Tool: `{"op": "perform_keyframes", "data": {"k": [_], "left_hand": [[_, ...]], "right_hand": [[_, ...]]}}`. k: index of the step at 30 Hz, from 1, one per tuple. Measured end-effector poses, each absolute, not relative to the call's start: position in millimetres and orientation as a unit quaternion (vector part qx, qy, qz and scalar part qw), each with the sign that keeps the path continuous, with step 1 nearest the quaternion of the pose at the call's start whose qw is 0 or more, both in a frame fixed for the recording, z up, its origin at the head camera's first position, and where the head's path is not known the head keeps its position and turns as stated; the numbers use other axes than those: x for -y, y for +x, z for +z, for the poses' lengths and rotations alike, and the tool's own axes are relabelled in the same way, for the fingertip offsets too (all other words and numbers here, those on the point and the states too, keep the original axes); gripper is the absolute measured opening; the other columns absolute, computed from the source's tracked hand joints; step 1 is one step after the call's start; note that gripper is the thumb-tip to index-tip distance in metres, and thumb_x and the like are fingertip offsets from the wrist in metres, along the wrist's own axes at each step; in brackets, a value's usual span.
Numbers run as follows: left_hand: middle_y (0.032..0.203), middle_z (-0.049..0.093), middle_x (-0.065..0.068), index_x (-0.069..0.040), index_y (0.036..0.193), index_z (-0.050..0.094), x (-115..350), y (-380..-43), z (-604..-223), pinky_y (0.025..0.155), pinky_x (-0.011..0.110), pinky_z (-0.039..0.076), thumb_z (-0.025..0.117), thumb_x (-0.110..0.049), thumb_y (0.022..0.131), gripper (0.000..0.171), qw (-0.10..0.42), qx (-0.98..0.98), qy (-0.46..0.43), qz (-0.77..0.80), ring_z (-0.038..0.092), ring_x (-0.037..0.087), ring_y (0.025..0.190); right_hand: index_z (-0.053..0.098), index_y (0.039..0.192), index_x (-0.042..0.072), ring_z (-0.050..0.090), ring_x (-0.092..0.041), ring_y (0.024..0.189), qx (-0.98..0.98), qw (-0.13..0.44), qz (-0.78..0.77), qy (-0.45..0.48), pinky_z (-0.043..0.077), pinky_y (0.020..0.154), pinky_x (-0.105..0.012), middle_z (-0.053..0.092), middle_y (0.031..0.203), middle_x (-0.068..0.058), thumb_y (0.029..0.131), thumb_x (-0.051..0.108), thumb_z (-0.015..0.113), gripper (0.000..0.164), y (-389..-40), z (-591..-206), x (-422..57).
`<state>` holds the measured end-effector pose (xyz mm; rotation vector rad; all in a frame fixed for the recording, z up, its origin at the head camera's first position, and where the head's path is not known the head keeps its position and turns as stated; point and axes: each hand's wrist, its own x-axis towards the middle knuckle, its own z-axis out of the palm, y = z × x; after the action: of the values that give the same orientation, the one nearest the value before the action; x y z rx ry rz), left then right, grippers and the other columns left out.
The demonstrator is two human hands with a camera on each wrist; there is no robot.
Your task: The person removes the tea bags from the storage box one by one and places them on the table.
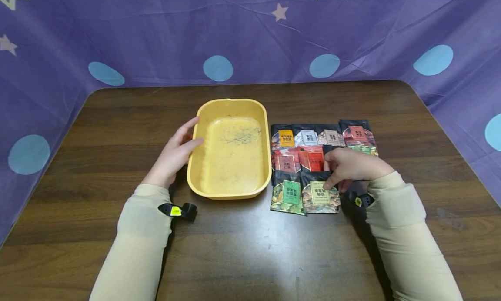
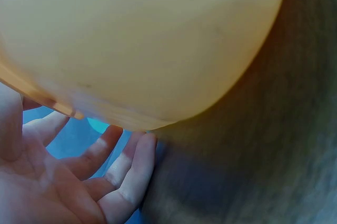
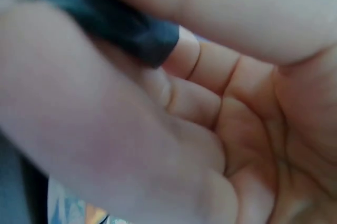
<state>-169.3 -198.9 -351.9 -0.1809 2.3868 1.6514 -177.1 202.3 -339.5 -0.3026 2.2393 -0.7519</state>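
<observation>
A yellow plastic tub (image 1: 228,166) lies on the table, its inside bare apart from dark scuffs. My left hand (image 1: 174,155) holds the tub's left side, thumb over the rim; in the left wrist view its fingers (image 2: 134,174) lie loosely curled against the outer wall. To the right of the tub, my right hand (image 1: 350,166) pinches the upper edge of a black-topped sachet with a pale green label (image 1: 321,196). The right wrist view shows the sachet's dark corner (image 3: 142,34) between thumb and finger. That hand partly covers the sachets behind it.
Several other sachets lie in rows: a green-labelled one (image 1: 291,192), a red one (image 1: 313,159), a pink one (image 1: 285,162), an orange-labelled one (image 1: 286,138), and a salmon-labelled one (image 1: 357,133) partly over another. A purple curtain (image 1: 250,35) hangs behind the wooden table (image 1: 235,249).
</observation>
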Motion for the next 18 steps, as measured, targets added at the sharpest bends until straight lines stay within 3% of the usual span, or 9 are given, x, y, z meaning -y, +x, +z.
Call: {"op": "perform_keyframes", "data": {"k": [11, 18], "left_hand": [[0.132, 0.037, 0.013, -0.038, 0.157, 0.025, 199, -170, -351, 0.075, 0.022, 0.052, 0.051, -0.027, 0.102, 0.061, 0.116, -0.819, -0.061, 0.559, 0.050, 0.019, 0.103], [0.134, 0.037, 0.014, -0.038, 0.157, 0.025, 199, -169, -352, 0.076, 0.022, 0.052, 0.051, -0.028, 0.102, 0.061, 0.118, -0.818, -0.063, 0.560, 0.051, 0.020, 0.104]], "right_hand": [[0.057, 0.092, -0.001, 0.065, -0.019, 0.061, -0.913, 0.337, -0.204, -0.106, 0.056, 0.057, -0.033, 0.058, 0.087, -0.011, 0.075, 0.014, 0.085, 0.036, -174, -339, -192], [0.052, 0.098, 0.000, 0.067, -0.022, 0.060, -0.912, 0.346, -0.208, -0.074, 0.058, 0.056, -0.034, 0.060, 0.091, -0.015, 0.077, 0.016, 0.084, 0.042, -170, -336, -189]]}}
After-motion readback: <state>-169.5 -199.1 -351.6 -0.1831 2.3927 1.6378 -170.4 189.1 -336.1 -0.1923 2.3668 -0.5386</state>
